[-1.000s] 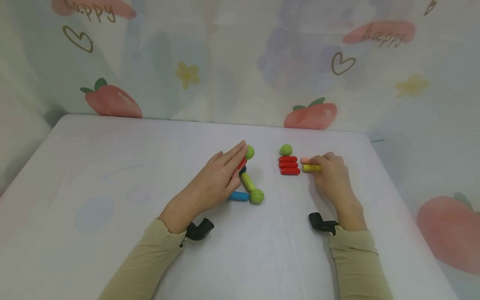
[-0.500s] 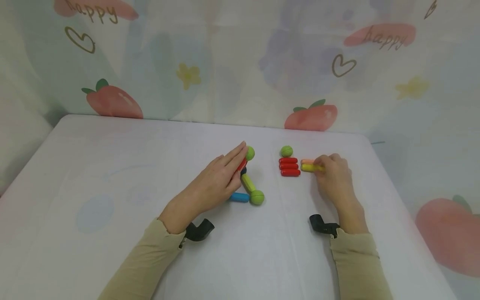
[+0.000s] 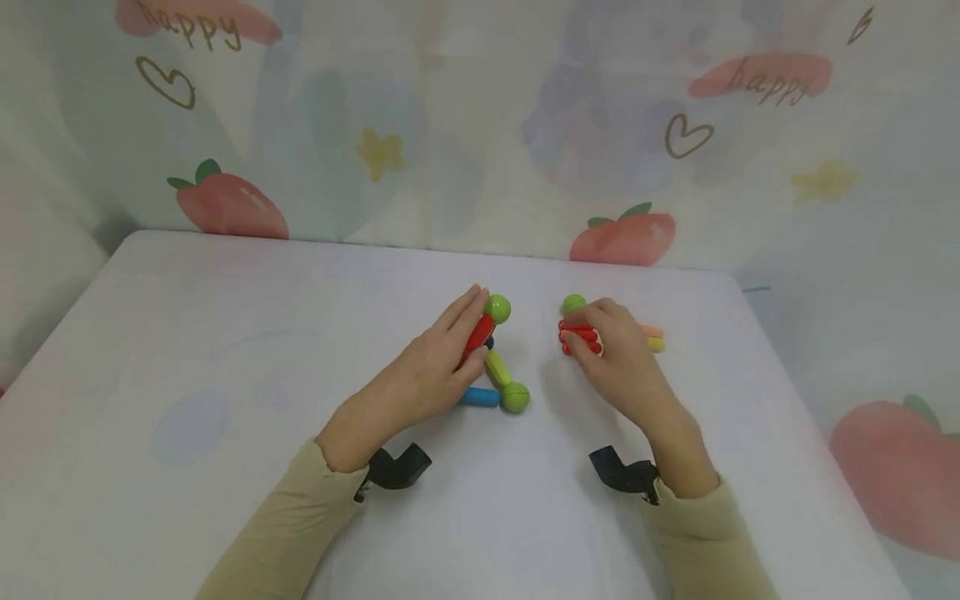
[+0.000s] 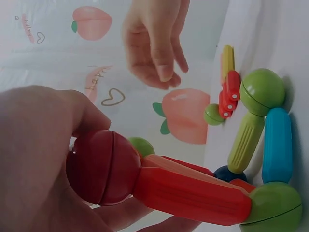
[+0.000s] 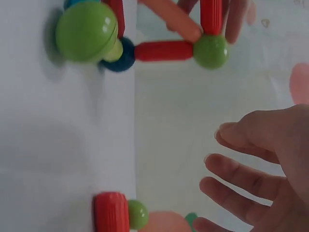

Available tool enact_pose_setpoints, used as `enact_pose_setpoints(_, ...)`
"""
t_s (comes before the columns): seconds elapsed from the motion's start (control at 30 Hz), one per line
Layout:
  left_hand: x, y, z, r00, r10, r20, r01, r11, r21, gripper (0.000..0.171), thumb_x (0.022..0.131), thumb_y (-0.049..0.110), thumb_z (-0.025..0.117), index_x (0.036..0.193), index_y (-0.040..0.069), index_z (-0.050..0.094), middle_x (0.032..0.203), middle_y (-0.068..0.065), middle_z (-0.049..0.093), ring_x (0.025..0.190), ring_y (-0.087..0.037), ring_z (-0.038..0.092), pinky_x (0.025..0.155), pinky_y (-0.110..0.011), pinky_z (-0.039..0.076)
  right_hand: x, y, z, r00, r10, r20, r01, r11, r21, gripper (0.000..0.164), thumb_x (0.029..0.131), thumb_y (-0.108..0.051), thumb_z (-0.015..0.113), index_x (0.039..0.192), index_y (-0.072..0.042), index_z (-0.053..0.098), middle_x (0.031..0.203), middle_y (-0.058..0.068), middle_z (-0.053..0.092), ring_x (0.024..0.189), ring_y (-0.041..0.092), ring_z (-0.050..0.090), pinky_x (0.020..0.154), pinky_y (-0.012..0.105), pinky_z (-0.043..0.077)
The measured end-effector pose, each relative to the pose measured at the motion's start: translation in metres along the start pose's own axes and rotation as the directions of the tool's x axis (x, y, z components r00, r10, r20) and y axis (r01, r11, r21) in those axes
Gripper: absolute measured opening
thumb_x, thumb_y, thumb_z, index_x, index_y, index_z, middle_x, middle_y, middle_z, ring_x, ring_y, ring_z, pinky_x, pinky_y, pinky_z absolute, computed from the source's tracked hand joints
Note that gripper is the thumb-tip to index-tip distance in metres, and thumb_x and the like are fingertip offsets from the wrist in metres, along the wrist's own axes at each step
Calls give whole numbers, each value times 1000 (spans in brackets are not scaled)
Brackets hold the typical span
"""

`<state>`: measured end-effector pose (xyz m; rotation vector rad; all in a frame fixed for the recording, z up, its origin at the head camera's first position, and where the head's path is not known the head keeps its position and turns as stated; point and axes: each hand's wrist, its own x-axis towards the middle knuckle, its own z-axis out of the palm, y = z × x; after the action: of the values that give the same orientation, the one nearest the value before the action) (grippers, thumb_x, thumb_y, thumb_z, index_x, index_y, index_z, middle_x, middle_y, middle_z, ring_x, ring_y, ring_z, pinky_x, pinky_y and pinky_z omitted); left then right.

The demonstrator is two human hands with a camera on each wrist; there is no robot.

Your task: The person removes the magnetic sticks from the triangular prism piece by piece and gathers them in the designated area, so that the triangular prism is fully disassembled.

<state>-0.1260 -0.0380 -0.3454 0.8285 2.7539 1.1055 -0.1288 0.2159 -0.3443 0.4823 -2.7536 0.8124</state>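
My left hand [image 3: 405,383] holds a magnetic ball-and-rod frame at a dark red ball [image 4: 104,166], its fingers around the ball in the left wrist view. From that ball a red rod [image 4: 193,198] runs to a green ball on the table. A blue rod [image 4: 277,145], a yellow-green rod [image 4: 245,142] and a dark blue ball [image 5: 120,55] make up the base. Another green ball [image 3: 497,309] sits higher, joined to red and orange rods. My right hand [image 3: 626,358] hovers over three loose red rods [image 3: 588,336], its fingers relaxed and holding nothing.
A loose green ball [image 3: 574,303] lies behind the red rods. To their right, an orange rod [image 3: 655,332] and a yellow rod [image 3: 657,344] lie side by side. The white table [image 3: 225,500] meets a printed curtain [image 3: 465,183] at the back.
My right hand has let go of the yellow rod, leaving it farther right beside the orange one, and has moved left over the red rods. The left hand stays at the frame.
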Motion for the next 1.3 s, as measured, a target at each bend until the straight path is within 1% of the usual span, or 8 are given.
enact_pose_setpoints(0.07,-1,0,0,1000,-14,7,14,1000,-9,65,102,21,48,159,9,19,165,-8,21,142,-26,41,109,-42,45,-2,-11,4,998,-51,37,50,999,21,16,93,-8,67,109,-4,67,109,10,63,102,26,57,83,44,55)
enact_pose_setpoints(0.23,0,0,-2,1000,-26,9,26,998,-52,64,104,28,48,159,11,21,163,-6,27,139,-25,46,108,-43,46,-6,-36,14,977,-169,127,151,979,139,30,93,-13,69,121,-8,62,113,7,66,105,21,61,89,43,56)
enact_pose_setpoints(0.43,0,-2,-6,999,-35,36,40,988,-152,61,106,31,45,159,13,22,159,-5,35,126,-21,58,103,-40,51,-10,-50,23,947,-227,227,155,943,296,44,93,-16,69,135,-14,54,118,-1,62,108,15,60,94,39,55)
enact_pose_setpoints(0.53,0,-4,-8,999,-30,41,37,984,-176,56,107,29,42,158,11,25,155,-7,41,130,-24,55,108,-42,47,-10,-52,26,938,-230,260,138,934,331,47,94,-17,68,138,-15,53,120,-3,59,109,13,60,94,39,55)
enact_pose_setpoints(0.67,2,-7,-9,999,-39,33,44,982,-186,50,107,20,39,155,9,32,151,-8,47,137,-25,49,113,-45,41,-10,-53,31,928,-217,303,107,935,339,50,95,-20,68,141,-14,51,123,-2,59,109,12,60,95,39,56)
enact_pose_setpoints(0.87,2,-14,-10,997,-64,33,70,968,-240,49,105,11,39,153,12,37,147,-8,51,118,-23,63,99,-40,53,-11,-56,36,919,-219,329,103,936,336,49,91,-25,73,134,-14,55,125,-4,59,110,11,57,94,39,56)
enact_pose_setpoints(1.03,4,-18,-11,998,-53,14,55,971,-233,49,103,9,46,152,10,39,146,-11,51,117,-24,63,97,-39,55,-14,-59,33,918,-218,332,121,950,289,46,90,-29,73,131,-17,56,122,-6,59,107,9,55,89,38,57)
enact_pose_setpoints(1.3,4,-22,-14,999,-39,-17,35,980,-194,55,99,8,52,152,10,38,141,-8,53,121,-23,59,99,-37,54,-14,-58,22,923,-213,322,143,963,228,38,91,-17,70,128,-17,61,115,-4,59,102,8,55,86,35,58)
